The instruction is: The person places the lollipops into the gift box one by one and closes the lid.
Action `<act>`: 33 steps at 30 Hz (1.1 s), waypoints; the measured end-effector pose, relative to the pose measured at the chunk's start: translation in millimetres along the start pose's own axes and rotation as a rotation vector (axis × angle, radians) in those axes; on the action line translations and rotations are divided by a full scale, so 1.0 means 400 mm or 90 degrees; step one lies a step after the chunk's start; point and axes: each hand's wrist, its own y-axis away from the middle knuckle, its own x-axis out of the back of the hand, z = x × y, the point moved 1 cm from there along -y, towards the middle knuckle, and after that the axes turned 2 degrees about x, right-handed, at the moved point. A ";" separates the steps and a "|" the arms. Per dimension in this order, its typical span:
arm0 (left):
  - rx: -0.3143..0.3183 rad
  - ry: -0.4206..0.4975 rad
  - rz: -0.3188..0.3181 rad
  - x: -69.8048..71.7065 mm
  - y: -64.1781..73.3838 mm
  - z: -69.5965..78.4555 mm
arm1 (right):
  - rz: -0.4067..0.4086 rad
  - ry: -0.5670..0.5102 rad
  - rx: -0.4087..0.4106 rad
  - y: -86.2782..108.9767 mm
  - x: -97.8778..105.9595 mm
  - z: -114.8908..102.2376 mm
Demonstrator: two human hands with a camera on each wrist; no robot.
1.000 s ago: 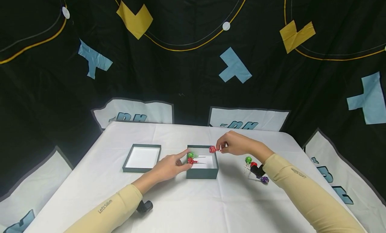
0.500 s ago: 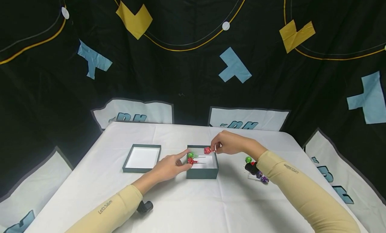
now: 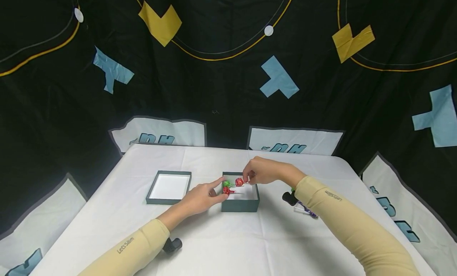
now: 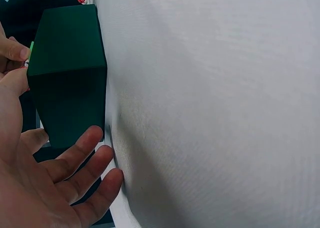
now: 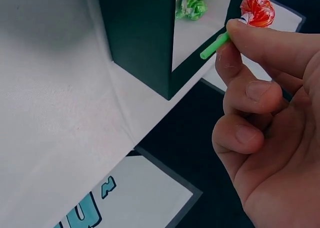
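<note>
A dark green box (image 3: 240, 206) with a white inside stands open on the table. Within it, at the left wall, lie a green lollipop (image 3: 227, 183) and a red lollipop (image 3: 226, 191). My right hand (image 3: 262, 171) pinches another red-wrapped lollipop (image 5: 258, 9) by its green stick, between thumb and index finger, over the box. At the box's left side is my left hand (image 3: 202, 197), index finger and thumb spread along the wall at the rim. In the left wrist view, its other fingers extend loosely beside the box.
Left of the box lies its matching lid (image 3: 168, 186), white inside facing up. To the right, a purple lollipop (image 3: 313, 215) and others are mostly hidden by my right sleeve (image 3: 332, 204). A white cloth covers the table (image 3: 278, 244).
My right hand has moved left with the red lollipop, from the box's right rim to over its inside. The left hand has stayed in place.
</note>
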 end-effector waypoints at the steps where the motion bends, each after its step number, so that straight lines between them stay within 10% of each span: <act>1: -0.001 -0.001 0.000 0.001 0.001 0.000 | -0.004 0.003 0.000 -0.003 -0.001 -0.002; 33: -0.013 0.005 -0.004 -0.002 0.002 -0.006 | -0.128 0.070 -0.004 -0.113 -0.024 -0.053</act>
